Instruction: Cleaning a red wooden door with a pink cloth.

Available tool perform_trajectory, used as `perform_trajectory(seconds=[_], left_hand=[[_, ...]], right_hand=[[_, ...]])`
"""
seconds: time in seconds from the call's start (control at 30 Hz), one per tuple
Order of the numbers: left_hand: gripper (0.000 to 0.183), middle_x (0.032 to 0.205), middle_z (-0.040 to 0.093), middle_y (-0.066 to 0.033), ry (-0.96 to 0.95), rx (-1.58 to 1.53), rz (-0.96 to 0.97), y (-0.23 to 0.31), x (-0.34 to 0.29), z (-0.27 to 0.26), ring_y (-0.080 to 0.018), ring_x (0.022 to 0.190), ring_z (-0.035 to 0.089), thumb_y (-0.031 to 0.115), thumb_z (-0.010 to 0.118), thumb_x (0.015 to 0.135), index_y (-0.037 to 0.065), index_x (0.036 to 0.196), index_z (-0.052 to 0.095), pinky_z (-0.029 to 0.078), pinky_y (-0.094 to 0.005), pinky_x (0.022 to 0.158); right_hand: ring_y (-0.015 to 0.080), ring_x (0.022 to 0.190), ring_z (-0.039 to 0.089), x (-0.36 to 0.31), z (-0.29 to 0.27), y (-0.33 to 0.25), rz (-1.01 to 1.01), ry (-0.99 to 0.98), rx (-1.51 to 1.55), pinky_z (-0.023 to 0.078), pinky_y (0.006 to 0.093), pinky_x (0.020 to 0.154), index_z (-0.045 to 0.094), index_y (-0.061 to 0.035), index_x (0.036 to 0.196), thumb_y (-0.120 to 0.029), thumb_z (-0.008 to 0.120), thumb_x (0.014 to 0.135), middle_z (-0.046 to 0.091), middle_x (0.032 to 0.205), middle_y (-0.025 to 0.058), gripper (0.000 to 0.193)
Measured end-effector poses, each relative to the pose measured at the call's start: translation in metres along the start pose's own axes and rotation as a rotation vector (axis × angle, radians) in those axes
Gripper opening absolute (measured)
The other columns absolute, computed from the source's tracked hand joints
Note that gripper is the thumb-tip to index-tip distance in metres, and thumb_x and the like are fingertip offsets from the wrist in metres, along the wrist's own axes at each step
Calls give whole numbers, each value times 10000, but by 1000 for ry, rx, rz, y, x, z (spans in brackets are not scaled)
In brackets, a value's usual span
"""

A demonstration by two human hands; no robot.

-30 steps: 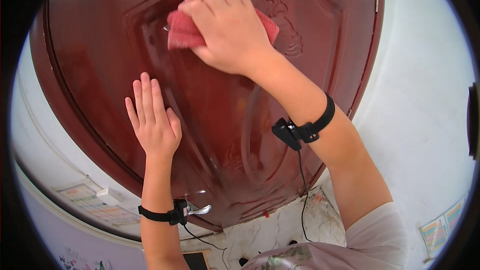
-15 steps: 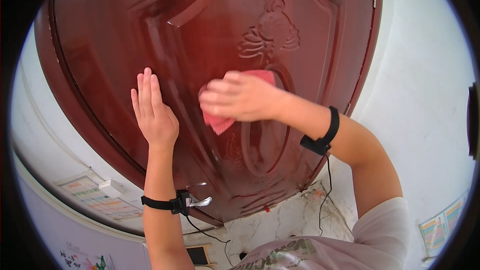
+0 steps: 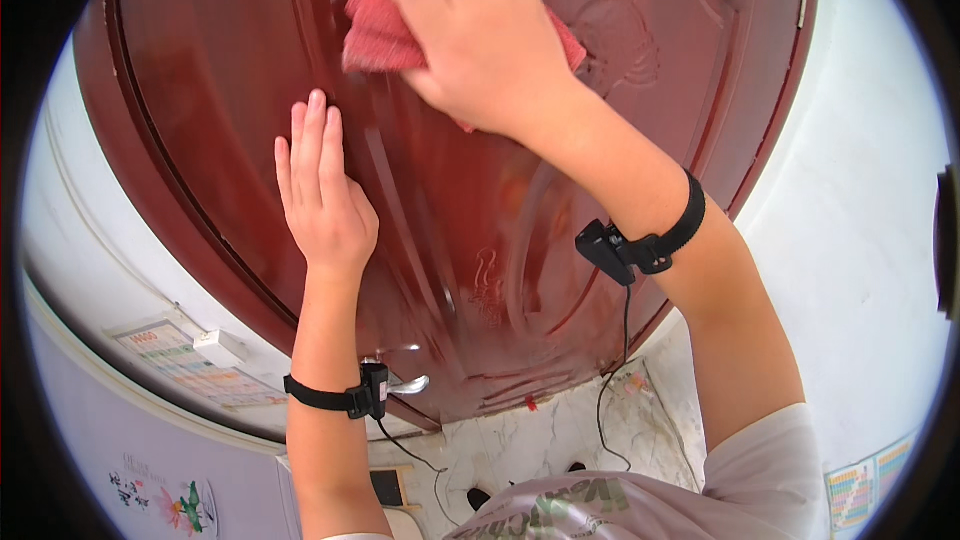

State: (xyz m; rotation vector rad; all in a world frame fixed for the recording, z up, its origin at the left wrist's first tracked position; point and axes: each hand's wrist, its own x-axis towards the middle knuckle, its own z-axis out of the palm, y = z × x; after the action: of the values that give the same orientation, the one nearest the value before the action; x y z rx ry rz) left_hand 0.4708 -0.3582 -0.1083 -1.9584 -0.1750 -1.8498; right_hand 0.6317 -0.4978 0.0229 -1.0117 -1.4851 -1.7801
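Note:
A glossy dark red door with raised mouldings and carved figures fills most of the view. My right hand presses a folded red cloth against its upper part. The fingers are bent over the cloth, which sticks out on both sides of the hand. Lower and to the left, my left hand lies flat on the door with its fingers stretched upward and holds nothing. A silver door handle shows just right of my left wrist.
Black straps with small boxes sit on both forearms, and a thin cable hangs from the right one. White wall flanks the door on the right. A white switch box and a chart are at lower left. Marble-patterned floor lies below.
My right hand has moved up the door with the cloth. My left hand has shifted slightly up and right, still flat on the door. The view has tilted a little.

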Motion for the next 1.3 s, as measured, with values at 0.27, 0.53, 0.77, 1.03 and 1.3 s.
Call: perform_trajectory(seconds=[0.27, 0.53, 0.77, 1.03, 1.3], left_hand=[[557, 1624, 573, -177, 11, -156, -10, -8, 2, 2, -361, 1546, 501, -70, 426, 994, 4, 1514, 608, 293, -537, 1297], [609, 1619, 585, -147, 26, -73, 6, -5, 1, 6, -341, 1544, 506, -123, 410, 953, 13, 1510, 617, 300, -528, 1295], [623, 1619, 585, -148, 33, -24, 26, -5, -1, 6, -342, 1543, 508, -142, 440, 924, 11, 1500, 623, 326, -518, 1286], [641, 1629, 571, -153, 21, 7, 32, -3, 3, 7, -340, 1555, 491, -142, 457, 904, 8, 1508, 609, 349, -533, 1276], [636, 1655, 536, -166, -30, 48, 39, -3, -3, 4, -345, 1566, 471, -127, 443, 933, 4, 1542, 570, 344, -548, 1282]], right_hand=[[256, 1192, 586, -76, 5, -66, -49, -139, 84, 464, 416, 964, 701, -124, 1112, -221, 677, 875, 657, 1188, 32, 257], [253, 1273, 566, -188, -24, -130, -130, -387, 150, 481, 419, 983, 653, -103, 1267, -274, 621, 917, 665, 1350, 62, 391], [224, 1305, 542, -288, -38, -179, -258, -530, 214, 472, 362, 971, 664, -125, 1309, -266, 601, 926, 623, 1397, 27, 412], [211, 1283, 558, -305, -45, -168, -429, -578, 274, 442, 351, 1002, 673, -133, 1289, -269, 602, 943, 616, 1395, 0, 378], [271, 1259, 554, -126, -39, -18, -57, -260, 34, 386, 504, 1062, 663, -164, 1338, -308, 704, 867, 629, 1384, 39, 494]])
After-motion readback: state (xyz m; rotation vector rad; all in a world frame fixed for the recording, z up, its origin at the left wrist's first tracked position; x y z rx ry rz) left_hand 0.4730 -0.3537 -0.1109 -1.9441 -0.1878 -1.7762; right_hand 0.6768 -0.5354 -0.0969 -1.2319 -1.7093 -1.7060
